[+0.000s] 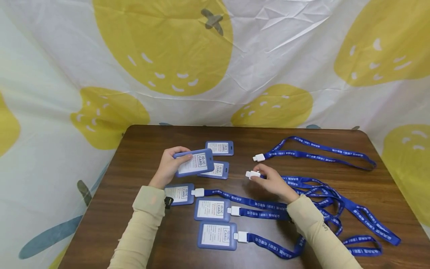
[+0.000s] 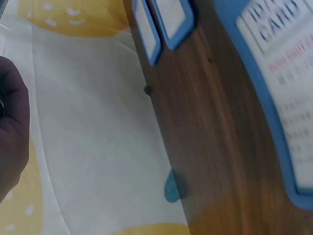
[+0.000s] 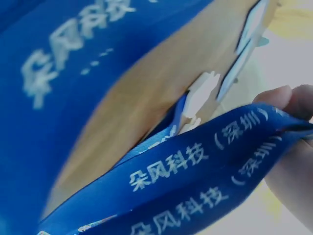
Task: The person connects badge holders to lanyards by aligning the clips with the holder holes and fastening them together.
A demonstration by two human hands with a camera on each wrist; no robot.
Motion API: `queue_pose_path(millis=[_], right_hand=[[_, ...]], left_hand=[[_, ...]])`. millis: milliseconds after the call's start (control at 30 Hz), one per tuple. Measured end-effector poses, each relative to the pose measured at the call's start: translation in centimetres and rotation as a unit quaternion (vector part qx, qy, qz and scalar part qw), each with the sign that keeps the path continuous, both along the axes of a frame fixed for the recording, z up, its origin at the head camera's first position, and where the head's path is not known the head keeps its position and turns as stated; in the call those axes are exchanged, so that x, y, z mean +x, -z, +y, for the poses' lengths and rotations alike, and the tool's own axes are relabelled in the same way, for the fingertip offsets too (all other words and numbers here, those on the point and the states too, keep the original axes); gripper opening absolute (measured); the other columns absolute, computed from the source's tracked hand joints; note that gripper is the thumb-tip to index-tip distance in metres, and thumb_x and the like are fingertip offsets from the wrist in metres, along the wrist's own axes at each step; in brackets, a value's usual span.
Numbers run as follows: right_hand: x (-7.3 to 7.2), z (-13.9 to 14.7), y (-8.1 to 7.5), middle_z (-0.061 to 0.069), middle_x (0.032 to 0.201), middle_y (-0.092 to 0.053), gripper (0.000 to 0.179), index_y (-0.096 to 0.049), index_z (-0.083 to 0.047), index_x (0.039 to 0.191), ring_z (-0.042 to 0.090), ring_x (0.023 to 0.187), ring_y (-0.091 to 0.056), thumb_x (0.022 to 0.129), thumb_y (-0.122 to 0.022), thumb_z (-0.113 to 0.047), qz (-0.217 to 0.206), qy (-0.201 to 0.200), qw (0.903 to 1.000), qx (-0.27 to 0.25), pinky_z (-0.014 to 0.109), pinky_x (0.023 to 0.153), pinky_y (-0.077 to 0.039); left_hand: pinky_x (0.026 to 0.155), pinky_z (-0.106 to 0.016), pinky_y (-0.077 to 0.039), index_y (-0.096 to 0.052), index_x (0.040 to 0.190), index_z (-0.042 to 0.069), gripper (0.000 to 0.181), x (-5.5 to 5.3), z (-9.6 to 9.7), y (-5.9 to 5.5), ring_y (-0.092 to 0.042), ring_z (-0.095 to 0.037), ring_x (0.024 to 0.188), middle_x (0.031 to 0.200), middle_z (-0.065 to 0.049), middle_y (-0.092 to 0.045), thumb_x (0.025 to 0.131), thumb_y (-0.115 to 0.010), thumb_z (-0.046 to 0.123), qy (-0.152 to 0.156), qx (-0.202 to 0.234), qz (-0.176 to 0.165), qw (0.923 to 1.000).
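Note:
My left hand holds a blue ID badge holder above the table, thumb on its front face. In the left wrist view, only part of that hand shows at the left edge. To the right, my right hand pinches the white clip of a blue lanyard. A gap separates clip and badge holder. The right wrist view shows white-lettered lanyard straps running to the hand. Two loose badge holders lie behind the held one, the nearer partly covered by it.
Three badge holders with lanyards attached, one at the front, lie on the wooden table. Another lanyard with a white clip stretches across the back right. Several straps overlap around the right forearm. A patterned cloth hangs behind the table.

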State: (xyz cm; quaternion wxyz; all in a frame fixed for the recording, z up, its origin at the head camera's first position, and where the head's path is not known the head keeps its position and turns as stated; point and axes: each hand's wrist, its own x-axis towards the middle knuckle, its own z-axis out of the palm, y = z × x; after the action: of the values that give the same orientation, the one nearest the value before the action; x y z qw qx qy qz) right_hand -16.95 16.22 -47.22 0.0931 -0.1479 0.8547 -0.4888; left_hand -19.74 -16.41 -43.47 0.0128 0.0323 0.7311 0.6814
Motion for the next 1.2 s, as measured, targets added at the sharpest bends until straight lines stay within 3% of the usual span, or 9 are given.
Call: queue_pose_path(millis=[133,267,533,800,1033,1200], right_hand=[[0.0,-0.2,-0.4,0.006,0.081,-0.057,0.022,-0.056,-0.002,0.095,0.021,0.073,-0.048,0.084,-0.065,-0.019,-0.010,-0.002,0.9999,-0.003,0.030,0.062,-0.040],[0.1,-0.5,-1.0,0.006,0.082,-0.057,0.024,-0.059,-0.003,0.094,0.020,0.073,-0.050,0.083,-0.066,-0.023,-0.025,-0.005,0.9996,-0.009,0.031,0.064,-0.042],[0.3,-0.8,-2.2,0.007,0.085,-0.061,0.019,-0.064,-0.002,0.094,0.021,0.075,-0.052,0.083,-0.067,-0.018,0.020,-0.014,0.9985,-0.049,0.032,0.066,-0.046],[0.1,-1.0,-2.8,0.008,0.092,-0.064,0.022,-0.066,-0.001,0.098,0.019,0.084,-0.053,0.083,-0.067,-0.017,0.034,-0.009,0.9976,-0.060,0.039,0.075,-0.046],[0.1,-1.1,-3.1,0.008,0.077,-0.058,0.017,-0.065,-0.001,0.094,0.014,0.058,-0.047,0.084,-0.065,-0.014,0.004,-0.017,0.9973,-0.072,0.027,0.051,-0.044],[0.4,-1.5,-4.1,0.016,0.064,-0.052,0.013,-0.064,0.003,0.093,0.012,0.049,-0.044,0.086,-0.061,-0.007,-0.001,-0.040,0.9952,-0.089,0.025,0.046,-0.039]], left_hand=[[0.053,-0.020,-0.048,-0.059,0.093,-0.013,0.018,0.3,0.8,-0.4,-0.058,-0.011,0.060,0.075,-0.003,-0.061,0.080,-0.064,-0.001,0.012,0.020,0.003,0.9997],[0.055,-0.021,-0.049,-0.058,0.095,-0.014,0.019,0.6,1.7,-0.7,-0.059,-0.012,0.062,0.077,-0.005,-0.061,0.081,-0.063,-0.001,0.025,0.031,0.000,0.9992],[0.054,-0.022,-0.050,-0.054,0.098,-0.016,0.021,1.1,3.3,-1.4,-0.060,-0.012,0.063,0.078,-0.006,-0.060,0.083,-0.060,-0.002,0.050,0.052,-0.014,0.9973],[0.052,-0.021,-0.049,-0.056,0.095,-0.014,0.018,1.2,4.4,-1.0,-0.059,-0.011,0.059,0.075,-0.004,-0.060,0.082,-0.061,-0.003,0.051,0.051,-0.022,0.9971],[0.051,-0.020,-0.047,-0.056,0.095,-0.015,0.020,1.2,5.1,-0.8,-0.059,-0.009,0.058,0.075,-0.003,-0.060,0.082,-0.061,-0.001,0.064,0.043,-0.010,0.9969],[0.052,-0.020,-0.047,-0.057,0.095,-0.016,0.021,1.1,5.6,-0.9,-0.058,-0.010,0.058,0.076,-0.004,-0.060,0.081,-0.062,-0.001,0.086,0.033,0.003,0.9958]])
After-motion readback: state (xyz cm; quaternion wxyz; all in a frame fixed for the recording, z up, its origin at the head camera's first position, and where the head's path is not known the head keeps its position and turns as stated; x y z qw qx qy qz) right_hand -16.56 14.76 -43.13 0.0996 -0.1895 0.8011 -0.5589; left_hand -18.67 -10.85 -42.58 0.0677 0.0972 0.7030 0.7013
